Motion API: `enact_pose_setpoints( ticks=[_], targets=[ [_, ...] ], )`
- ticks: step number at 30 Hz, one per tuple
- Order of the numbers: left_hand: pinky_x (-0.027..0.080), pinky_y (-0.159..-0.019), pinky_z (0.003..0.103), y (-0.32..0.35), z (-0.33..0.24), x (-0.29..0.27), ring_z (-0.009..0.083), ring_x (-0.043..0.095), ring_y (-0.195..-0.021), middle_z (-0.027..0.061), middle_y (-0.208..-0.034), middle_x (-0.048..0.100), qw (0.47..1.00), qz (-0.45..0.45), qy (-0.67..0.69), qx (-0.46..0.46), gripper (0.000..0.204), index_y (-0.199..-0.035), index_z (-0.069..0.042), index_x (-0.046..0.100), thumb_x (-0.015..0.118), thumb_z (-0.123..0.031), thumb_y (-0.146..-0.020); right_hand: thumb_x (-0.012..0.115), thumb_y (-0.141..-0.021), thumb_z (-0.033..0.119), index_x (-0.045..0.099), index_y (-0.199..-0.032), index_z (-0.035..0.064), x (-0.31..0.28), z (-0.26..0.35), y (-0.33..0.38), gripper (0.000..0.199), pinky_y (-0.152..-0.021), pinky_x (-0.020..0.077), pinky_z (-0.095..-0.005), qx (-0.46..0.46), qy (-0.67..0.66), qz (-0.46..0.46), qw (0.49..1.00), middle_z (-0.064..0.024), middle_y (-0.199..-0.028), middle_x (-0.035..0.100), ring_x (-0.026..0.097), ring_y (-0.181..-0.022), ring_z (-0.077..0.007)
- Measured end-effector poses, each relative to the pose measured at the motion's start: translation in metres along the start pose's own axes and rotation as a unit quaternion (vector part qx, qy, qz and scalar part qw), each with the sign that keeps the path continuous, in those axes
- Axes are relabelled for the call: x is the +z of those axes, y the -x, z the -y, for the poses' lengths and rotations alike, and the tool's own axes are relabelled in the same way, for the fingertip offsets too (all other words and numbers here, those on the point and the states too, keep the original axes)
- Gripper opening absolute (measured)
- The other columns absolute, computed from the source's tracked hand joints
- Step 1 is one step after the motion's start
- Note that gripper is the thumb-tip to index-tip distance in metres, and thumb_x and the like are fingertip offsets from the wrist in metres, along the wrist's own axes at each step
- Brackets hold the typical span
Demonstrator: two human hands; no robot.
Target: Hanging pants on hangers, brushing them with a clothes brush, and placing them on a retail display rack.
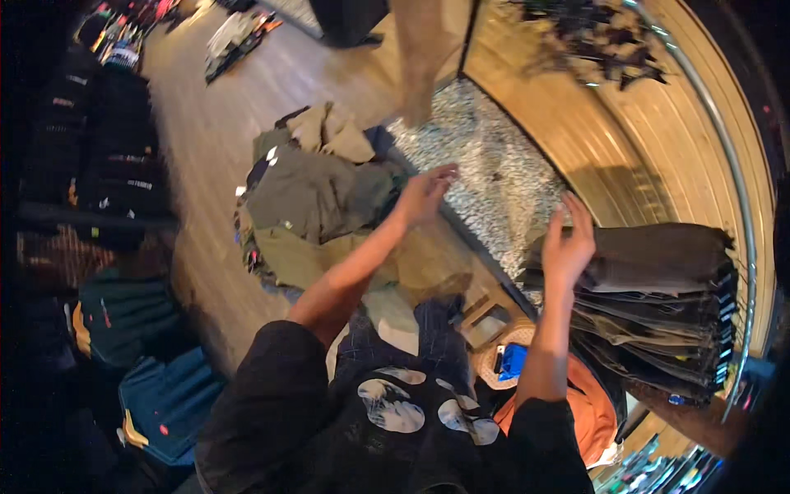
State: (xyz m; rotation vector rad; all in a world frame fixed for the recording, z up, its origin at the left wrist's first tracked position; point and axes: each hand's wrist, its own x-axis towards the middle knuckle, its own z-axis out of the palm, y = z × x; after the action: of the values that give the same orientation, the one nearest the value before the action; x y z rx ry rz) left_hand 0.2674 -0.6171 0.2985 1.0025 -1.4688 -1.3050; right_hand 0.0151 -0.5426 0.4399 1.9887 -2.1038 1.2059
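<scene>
My left hand (425, 194) is raised in front of me with its fingers stretched out and nothing in them. It appears over the right edge of a heap of folded and crumpled clothes (304, 189) in olive, grey-brown and tan. My right hand (569, 244) is also up, fingers apart and pointing away from me, holding nothing. Just right of it hangs a row of dark trousers (658, 259) on hangers; whether the hand touches them I cannot tell.
A bed of pebbles (485, 156) runs beside the wooden wall (568, 115). The metal rail (724, 132) curves along the right. Low by my right arm are a woven basket (487, 368) with a blue item (512, 361) and an orange cloth (588, 403). Dark shirts (132, 321) hang at left.
</scene>
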Motion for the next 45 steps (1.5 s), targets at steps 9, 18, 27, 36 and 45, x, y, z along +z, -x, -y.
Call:
enact_pose_setpoints(
  ticks=[9, 18, 27, 36, 45],
  targets=[
    [0.043, -0.095, 0.028, 0.181, 0.041, -0.256, 0.0148, 0.058, -0.108, 0.0085, -0.117, 0.064, 0.975, -0.179, 0.007, -0.132, 0.035, -0.131, 0.001, 0.052, 0.05, -0.014, -0.099, 0.059, -0.089, 0.013, 0.064, -0.108, -0.0011, 0.234, 0.159, 0.109, 0.024, -0.088, 0.0477, -0.04, 0.02, -0.125, 0.188, 0.974, -0.0194, -0.108, 0.064, 0.061, -0.102, -0.0353],
    [0.043, -0.094, 0.027, 0.321, 0.134, -0.419, 0.013, 0.058, -0.106, 0.0081, -0.116, 0.065, 0.93, -0.316, 0.008, -0.189, 0.036, -0.131, -0.003, 0.054, 0.054, -0.015, -0.097, 0.064, -0.087, 0.022, 0.066, -0.104, 0.004, 0.419, 0.279, 0.233, 0.025, -0.085, 0.0485, -0.0376, 0.004, -0.137, 0.308, 0.942, -0.0145, -0.104, 0.066, 0.062, -0.098, -0.0324],
    [0.043, -0.097, 0.029, 0.448, 0.259, -0.45, 0.0175, 0.059, -0.11, 0.0133, -0.118, 0.063, 0.854, -0.42, 0.033, -0.305, 0.035, -0.13, 0.001, 0.053, 0.051, -0.015, -0.098, 0.068, -0.084, 0.031, 0.06, -0.118, 0.0036, 0.631, 0.27, 0.444, 0.044, -0.093, 0.044, -0.0418, -0.047, -0.13, 0.511, 0.849, -0.0184, -0.117, 0.06, 0.057, -0.108, -0.0354],
    [0.045, -0.092, 0.028, 0.572, 0.349, -0.422, 0.0155, 0.059, -0.108, 0.0087, -0.119, 0.064, 0.805, -0.453, 0.05, -0.379, 0.039, -0.134, -0.002, 0.05, 0.049, -0.022, -0.101, 0.068, -0.084, 0.03, 0.052, -0.13, 0.0014, 0.721, 0.286, 0.518, 0.056, -0.094, 0.0428, -0.0424, -0.105, -0.042, 0.583, 0.805, -0.0214, -0.114, 0.063, 0.061, -0.101, -0.0345],
    [0.045, -0.07, 0.026, 0.559, 0.317, -0.396, 0.0122, 0.055, -0.078, 0.01, -0.12, 0.062, 0.74, -0.493, 0.157, -0.43, 0.054, -0.139, -0.007, 0.044, 0.044, -0.043, -0.1, 0.063, -0.086, 0.021, 0.059, -0.121, -0.0019, 0.57, 0.33, 0.465, 0.042, -0.071, 0.0483, -0.0289, -0.019, -0.337, 0.648, 0.683, -0.0145, -0.11, 0.066, 0.06, -0.086, -0.0154]
  ],
)
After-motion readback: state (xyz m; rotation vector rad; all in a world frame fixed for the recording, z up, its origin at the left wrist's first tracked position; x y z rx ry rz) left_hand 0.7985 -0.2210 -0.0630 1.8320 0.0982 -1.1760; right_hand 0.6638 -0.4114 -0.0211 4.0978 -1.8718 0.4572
